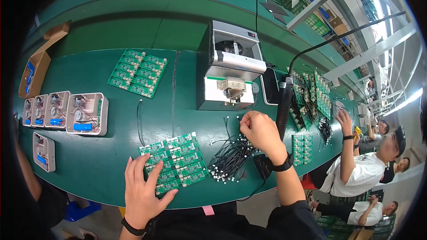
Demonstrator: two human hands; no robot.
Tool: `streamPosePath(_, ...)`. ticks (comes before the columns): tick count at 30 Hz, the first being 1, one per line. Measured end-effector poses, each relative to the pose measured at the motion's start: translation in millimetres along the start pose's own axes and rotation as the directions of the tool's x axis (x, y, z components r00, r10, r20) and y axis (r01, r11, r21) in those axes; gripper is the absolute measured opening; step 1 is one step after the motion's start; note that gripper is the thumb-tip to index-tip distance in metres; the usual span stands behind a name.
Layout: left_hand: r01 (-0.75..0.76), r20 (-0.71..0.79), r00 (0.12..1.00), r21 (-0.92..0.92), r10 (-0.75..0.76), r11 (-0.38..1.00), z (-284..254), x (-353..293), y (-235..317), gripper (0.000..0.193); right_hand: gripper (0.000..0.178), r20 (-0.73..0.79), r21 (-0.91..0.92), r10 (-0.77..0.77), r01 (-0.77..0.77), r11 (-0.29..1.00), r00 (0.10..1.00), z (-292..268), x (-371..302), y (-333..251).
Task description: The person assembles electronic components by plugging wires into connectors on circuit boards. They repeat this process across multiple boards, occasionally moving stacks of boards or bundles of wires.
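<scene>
My left hand (144,191) rests with spread fingers on the left side of a green circuit board panel (187,162), which lies near the front edge of the table. A black cable (139,122) with a white connector reaches up from the panel's top left corner. To the right of the panel is a loose pile of black cables (229,158) with small white connectors. Over the far side of this pile, my right hand (262,135) is closed in a pinch. A small connector shows beside its fingertips, but whether they hold it is unclear.
Behind stands a grey machine (231,69) with a metal fixture. Another board panel (138,72) lies left of it. White casings (102,115) with blue cells and a cardboard box (38,73) sit far left. Stacked boards (307,98) and a person (356,169) are at right.
</scene>
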State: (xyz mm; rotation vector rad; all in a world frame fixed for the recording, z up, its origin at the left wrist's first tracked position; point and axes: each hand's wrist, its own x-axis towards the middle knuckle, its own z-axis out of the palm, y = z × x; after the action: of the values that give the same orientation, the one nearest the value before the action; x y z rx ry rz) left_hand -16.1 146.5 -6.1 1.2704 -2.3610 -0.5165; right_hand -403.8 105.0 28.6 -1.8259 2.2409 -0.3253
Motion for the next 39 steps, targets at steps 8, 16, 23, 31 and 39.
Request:
streamPosePath(8, 0.054, -0.001, 0.999, -0.068, -0.055, 0.996, -9, -2, 5, 0.08, 0.014, -0.351, 0.155, -0.191, 0.258, 0.954, 0.917, -47, -21, -24)
streamPosePath(16, -0.095, -0.09, 0.993, -0.193, 0.079, 0.977, -26, 19, 16, 0.057, 0.024, -0.111, 0.035, -0.802, 0.809, 0.587, 0.586, -40, -41, -108)
streamPosePath(23, -0.274, -0.172, 0.957, -0.256, 0.235, 0.927, -10, 25, 17, 0.023, 0.031, 0.167, -0.056, -0.86, 0.875, 0.481, 0.483, -18, -51, -130)
streamPosePath(31, -0.202, -0.384, 0.923, -0.45, 0.015, 0.87, -20, 27, 6, 0.01, 0.029, -0.191, 0.246, -0.803, 0.819, 0.518, 0.565, -6, -65, -130)
streamPosePath(39, -0.244, -0.328, 0.944, -0.586, 0.049, 0.773, -7, 30, 9, 0.008, 0.023, -0.145, 0.637, -0.692, 0.602, 0.481, 0.707, 17, -43, -138)
